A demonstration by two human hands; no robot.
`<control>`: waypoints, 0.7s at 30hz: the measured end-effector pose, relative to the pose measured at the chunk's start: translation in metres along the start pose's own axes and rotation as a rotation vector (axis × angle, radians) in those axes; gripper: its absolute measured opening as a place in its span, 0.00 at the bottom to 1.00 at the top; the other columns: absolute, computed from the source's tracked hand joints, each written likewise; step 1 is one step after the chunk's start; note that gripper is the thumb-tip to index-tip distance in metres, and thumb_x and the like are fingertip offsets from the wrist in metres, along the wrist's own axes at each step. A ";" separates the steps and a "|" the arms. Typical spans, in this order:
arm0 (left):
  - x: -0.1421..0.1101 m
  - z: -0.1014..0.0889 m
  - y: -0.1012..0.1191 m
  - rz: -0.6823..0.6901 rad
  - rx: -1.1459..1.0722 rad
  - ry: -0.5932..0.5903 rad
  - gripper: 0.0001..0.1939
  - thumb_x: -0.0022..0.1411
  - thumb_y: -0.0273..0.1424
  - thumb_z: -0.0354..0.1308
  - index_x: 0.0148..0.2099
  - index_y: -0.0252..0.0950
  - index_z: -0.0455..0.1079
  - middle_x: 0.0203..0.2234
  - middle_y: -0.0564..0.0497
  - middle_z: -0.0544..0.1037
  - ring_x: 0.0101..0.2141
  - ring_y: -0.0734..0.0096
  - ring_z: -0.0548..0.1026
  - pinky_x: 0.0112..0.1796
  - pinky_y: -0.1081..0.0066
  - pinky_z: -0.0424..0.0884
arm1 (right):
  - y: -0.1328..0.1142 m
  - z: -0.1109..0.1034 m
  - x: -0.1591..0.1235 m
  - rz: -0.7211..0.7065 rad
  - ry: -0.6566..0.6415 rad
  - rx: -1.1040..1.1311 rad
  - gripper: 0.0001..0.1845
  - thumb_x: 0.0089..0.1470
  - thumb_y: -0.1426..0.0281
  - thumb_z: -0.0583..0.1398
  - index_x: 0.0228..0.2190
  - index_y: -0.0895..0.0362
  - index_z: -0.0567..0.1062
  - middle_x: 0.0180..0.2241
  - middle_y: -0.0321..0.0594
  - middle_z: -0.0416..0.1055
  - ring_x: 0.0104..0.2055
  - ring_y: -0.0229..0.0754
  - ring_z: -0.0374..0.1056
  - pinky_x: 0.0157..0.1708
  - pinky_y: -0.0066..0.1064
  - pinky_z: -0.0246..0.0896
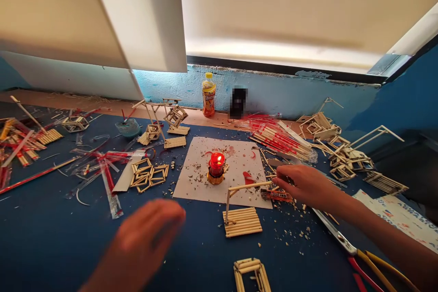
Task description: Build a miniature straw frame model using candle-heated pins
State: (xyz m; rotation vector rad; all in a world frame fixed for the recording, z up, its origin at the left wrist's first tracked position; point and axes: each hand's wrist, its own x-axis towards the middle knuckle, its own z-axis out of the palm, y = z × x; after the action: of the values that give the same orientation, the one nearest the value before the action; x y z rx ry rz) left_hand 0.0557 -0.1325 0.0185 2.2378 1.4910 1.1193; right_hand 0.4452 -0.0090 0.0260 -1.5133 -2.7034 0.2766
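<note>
My left hand [140, 242] hovers over the near left of the table, its fingers curled and smeared by motion. On the right, my right hand [301, 185] is closed, thumb and fingertips together at the tip of a thin stick arm. What they pinch, if anything, is hidden. That arm rises from a small stick platform [242, 222] standing before me. An orange box cutter [278, 195] lies just below those fingers. Behind the platform, a lit red candle [216, 164] burns in a golden holder on a white sheet [191, 173] strewn with scraps. Nearest me lies a stick frame [251, 267].
Large scissors [342, 237] lie open at the right. Stick models [352, 159] fill the right and left sides, with plastic wrappers [109, 173] at left. A stick bundle [280, 139], a glass bowl [128, 127] and a drink bottle [208, 96] are farther back.
</note>
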 end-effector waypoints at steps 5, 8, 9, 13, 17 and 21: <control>0.079 -0.036 -0.092 0.025 0.343 -0.349 0.17 0.67 0.30 0.52 0.51 0.43 0.79 0.53 0.45 0.79 0.50 0.52 0.78 0.53 0.56 0.72 | 0.006 0.002 0.001 -0.014 -0.033 0.021 0.17 0.68 0.60 0.54 0.29 0.53 0.71 0.28 0.37 0.74 0.29 0.42 0.69 0.29 0.31 0.49; 0.100 -0.027 -0.115 0.045 0.386 -0.523 0.17 0.67 0.31 0.52 0.51 0.44 0.80 0.55 0.46 0.79 0.51 0.52 0.78 0.54 0.56 0.72 | 0.006 0.001 -0.001 -0.011 -0.047 0.037 0.17 0.68 0.59 0.53 0.30 0.54 0.71 0.29 0.38 0.74 0.30 0.43 0.69 0.30 0.32 0.50; 0.103 -0.022 -0.118 0.050 0.393 -0.570 0.17 0.67 0.31 0.51 0.51 0.44 0.79 0.55 0.47 0.79 0.51 0.53 0.78 0.53 0.57 0.73 | 0.006 0.000 -0.003 -0.011 -0.053 0.043 0.17 0.68 0.58 0.53 0.30 0.54 0.71 0.29 0.38 0.74 0.30 0.43 0.69 0.30 0.32 0.51; 0.106 -0.013 -0.123 0.049 0.409 -0.663 0.20 0.66 0.27 0.48 0.53 0.44 0.77 0.52 0.47 0.80 0.48 0.56 0.80 0.47 0.63 0.75 | 0.009 -0.007 -0.015 0.007 -0.066 0.074 0.20 0.69 0.55 0.51 0.29 0.53 0.69 0.28 0.38 0.73 0.29 0.42 0.68 0.30 0.33 0.52; 0.106 -0.011 -0.130 0.051 0.417 -0.650 0.17 0.69 0.31 0.49 0.52 0.41 0.76 0.49 0.45 0.80 0.45 0.58 0.80 0.46 0.63 0.74 | 0.016 -0.009 -0.026 0.047 -0.050 0.119 0.21 0.68 0.54 0.52 0.29 0.53 0.70 0.27 0.38 0.72 0.27 0.43 0.66 0.29 0.33 0.51; 0.104 -0.008 -0.135 0.091 0.426 -0.562 0.16 0.73 0.37 0.49 0.48 0.34 0.74 0.43 0.44 0.79 0.38 0.65 0.79 0.43 0.63 0.75 | 0.022 -0.006 -0.032 0.066 -0.016 0.135 0.20 0.66 0.53 0.53 0.29 0.53 0.71 0.26 0.38 0.72 0.26 0.43 0.66 0.27 0.34 0.50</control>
State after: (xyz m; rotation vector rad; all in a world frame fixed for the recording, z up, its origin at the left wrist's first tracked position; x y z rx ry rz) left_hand -0.0228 0.0176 -0.0034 2.6074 1.4773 0.1415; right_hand 0.4812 -0.0239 0.0301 -1.5697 -2.5907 0.4658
